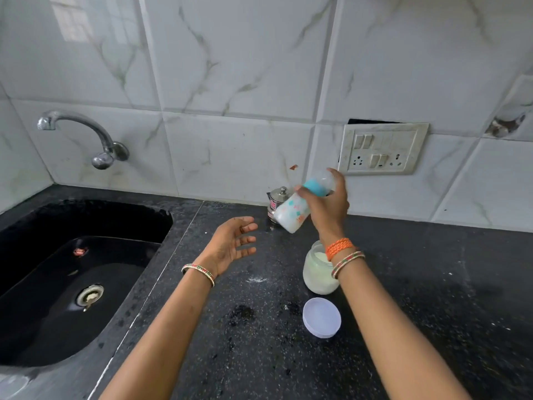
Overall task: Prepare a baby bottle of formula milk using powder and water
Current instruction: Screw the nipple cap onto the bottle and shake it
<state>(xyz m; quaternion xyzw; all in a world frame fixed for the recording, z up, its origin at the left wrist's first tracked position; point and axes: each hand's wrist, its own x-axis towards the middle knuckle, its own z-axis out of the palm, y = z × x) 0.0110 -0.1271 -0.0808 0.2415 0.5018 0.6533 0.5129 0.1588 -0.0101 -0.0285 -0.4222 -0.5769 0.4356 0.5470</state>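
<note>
My right hand (328, 207) grips a baby bottle (294, 210) by its blue collar and clear cap, held tilted above the black counter, its base pointing down-left. The bottle looks white with milky liquid and has coloured prints. My left hand (235, 241) hovers open to the left of the bottle, palm turned toward it, touching nothing. An open jar of white powder (317, 269) stands on the counter below my right wrist, partly hidden by it. Its pale round lid (321, 317) lies flat in front of the jar.
A small steel lidded pot (275, 200) stands by the wall behind the bottle. A black sink (72, 272) with a chrome tap (86, 134) fills the left side. A wall socket panel (382, 148) sits on the tiles. Spilled powder (256, 280) speckles the counter.
</note>
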